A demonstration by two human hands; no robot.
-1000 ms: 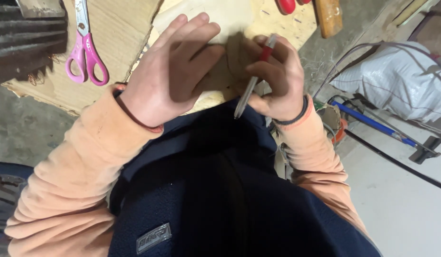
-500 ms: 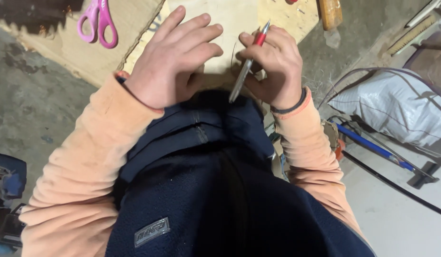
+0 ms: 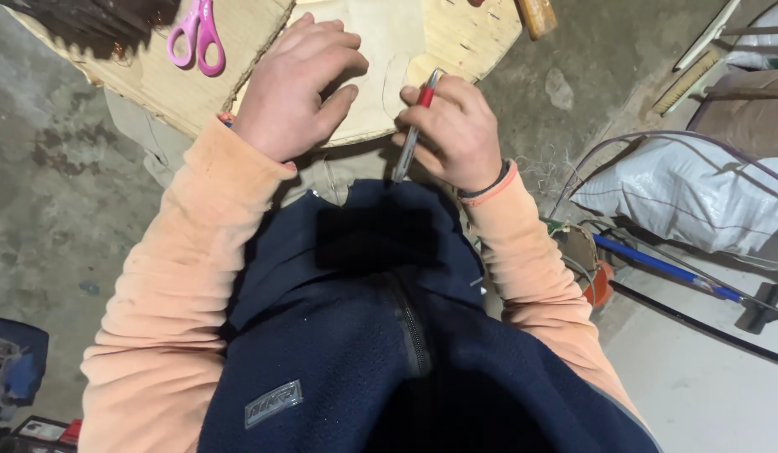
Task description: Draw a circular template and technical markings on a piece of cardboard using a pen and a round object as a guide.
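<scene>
My left hand [image 3: 292, 84] lies flat, fingers spread, pressing down a pale sheet of thin board [image 3: 393, 59] that rests on a wooden board [image 3: 167, 88] over my lap. My right hand [image 3: 456, 130] grips a pen [image 3: 414, 126] with a red band and a silver barrel, held upright, its upper tip against the sheet beside a faint drawn curve. Both arms wear peach sleeves over a dark blue vest.
Pink-handled scissors [image 3: 198, 35] lie on the wooden board at the upper left, next to a dark ribbed object [image 3: 95, 21]. A wooden handle [image 3: 536, 17] lies at the top. A white sack [image 3: 691, 201], a blue-handled tool [image 3: 666, 268] and cables sit on the concrete floor at right.
The view has shifted, so the board and hands sit lower in frame. My left hand has spread flatter on the sheet. The pen stays gripped in my right hand.
</scene>
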